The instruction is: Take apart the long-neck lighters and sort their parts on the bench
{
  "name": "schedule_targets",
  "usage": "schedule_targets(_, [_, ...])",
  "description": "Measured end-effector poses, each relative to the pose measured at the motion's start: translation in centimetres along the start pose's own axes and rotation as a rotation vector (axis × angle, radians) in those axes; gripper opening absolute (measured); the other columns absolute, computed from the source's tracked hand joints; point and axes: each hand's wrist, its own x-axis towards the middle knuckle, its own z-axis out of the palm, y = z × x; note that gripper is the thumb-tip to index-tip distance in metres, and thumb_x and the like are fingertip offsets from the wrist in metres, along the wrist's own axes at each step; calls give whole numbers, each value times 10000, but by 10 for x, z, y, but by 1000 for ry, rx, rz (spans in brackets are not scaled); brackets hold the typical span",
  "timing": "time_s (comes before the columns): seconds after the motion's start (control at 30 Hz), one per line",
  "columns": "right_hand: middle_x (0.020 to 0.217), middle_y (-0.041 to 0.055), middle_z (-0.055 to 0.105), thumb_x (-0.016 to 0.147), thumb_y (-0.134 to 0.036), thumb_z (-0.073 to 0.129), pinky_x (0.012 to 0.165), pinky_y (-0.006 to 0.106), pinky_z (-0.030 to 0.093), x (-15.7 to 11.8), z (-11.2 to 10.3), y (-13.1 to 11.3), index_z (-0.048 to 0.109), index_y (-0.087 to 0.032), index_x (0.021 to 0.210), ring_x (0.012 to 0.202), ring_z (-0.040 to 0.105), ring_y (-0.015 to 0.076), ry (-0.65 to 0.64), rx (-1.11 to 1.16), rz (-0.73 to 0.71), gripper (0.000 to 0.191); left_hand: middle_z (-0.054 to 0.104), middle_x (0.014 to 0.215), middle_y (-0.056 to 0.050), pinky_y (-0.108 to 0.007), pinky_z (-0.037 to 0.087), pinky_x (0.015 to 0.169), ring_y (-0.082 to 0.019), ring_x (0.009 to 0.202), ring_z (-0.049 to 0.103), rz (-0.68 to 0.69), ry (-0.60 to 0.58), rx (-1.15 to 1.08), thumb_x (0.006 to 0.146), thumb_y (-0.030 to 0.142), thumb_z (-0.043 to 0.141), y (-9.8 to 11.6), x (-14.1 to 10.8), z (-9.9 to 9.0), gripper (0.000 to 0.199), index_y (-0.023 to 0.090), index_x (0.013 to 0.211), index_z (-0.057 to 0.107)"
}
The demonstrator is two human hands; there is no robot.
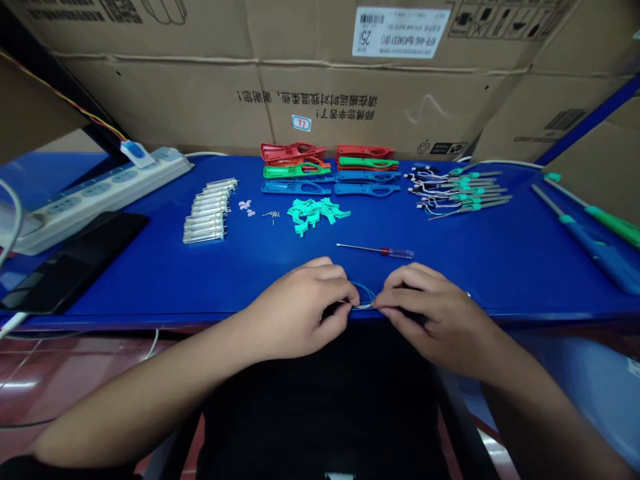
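Carefully now: our left hand [297, 310] and right hand [430, 313] pinch narrowly, as far as we can tell, a blue wire loop [364, 293] at the table's [150, 297] front edge, bottom centre, and a slip could flick it toward the screwdriver [375, 251].

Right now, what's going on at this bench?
A person is pinching a thin blue wire loop between the left hand and the right hand, at the front edge of a blue table. A small screwdriver with a red and clear handle lies just beyond the hands. Farther back are rows of metal cylinders, red, green and blue plastic pieces, a pile of teal plastic parts, and wired rods.
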Motion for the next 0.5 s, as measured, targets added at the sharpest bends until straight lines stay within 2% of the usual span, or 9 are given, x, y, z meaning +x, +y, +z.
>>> schedule_targets(0.3, [1033, 54, 630, 947, -172, 489, 884, 413, 440, 7, -5, -8, 620, -252, 1039, 965, 566, 215, -100, -46, 28, 179, 663, 891, -17, -308, 440, 827, -158, 835, 572, -22, 9, -26, 938, 155, 530, -1, -2, -8, 199, 185, 1028, 705])
schedule_targets(0.5, [1041, 71, 622, 955, -159, 460, 882, 428, 434, 7, -4, -11, 616, -239, 1059, 970, 555, 229, -82, -88, 9, 204, 650, 874, -33, -323, 444, 803, -173, 820, 578, -10, -29, 62, 945, 147, 512, -1, -7, -14, 221, 188, 1050, 702])
